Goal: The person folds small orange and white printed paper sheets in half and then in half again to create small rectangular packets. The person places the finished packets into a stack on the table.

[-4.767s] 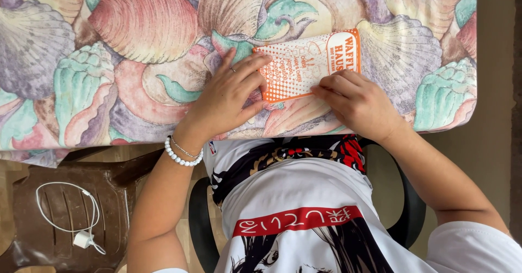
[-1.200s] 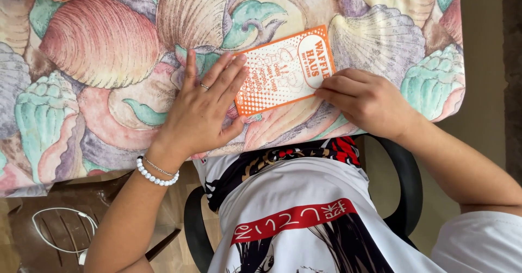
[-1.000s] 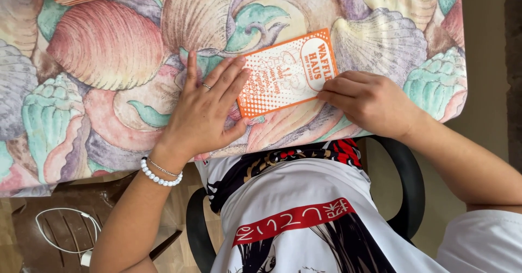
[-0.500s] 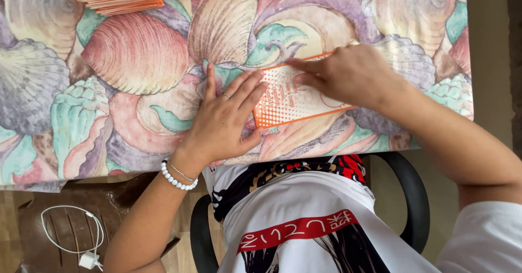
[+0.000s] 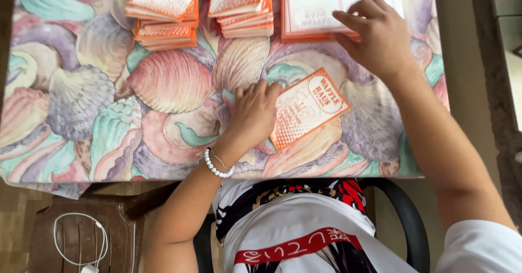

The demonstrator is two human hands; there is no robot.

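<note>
A flat orange-and-white printed carton lies on the shell-patterned tablecloth in front of me. My left hand, with a pearl bracelet at the wrist, rests flat on the cloth and presses the carton's left edge. Farther away, my right hand reaches to the back right, its fingers spread on top of a stack of flat white-and-orange sheets. Neither hand grips anything.
Two more stacks of orange folded cartons stand along the table's far edge. A brown stool with a white charger cable stands on the floor at lower left. I sit in a dark chair.
My right hand left the carton and moved away from me to the back-right stack. My left hand stayed on the carton. The view tilted up, bringing the stacks into sight.
</note>
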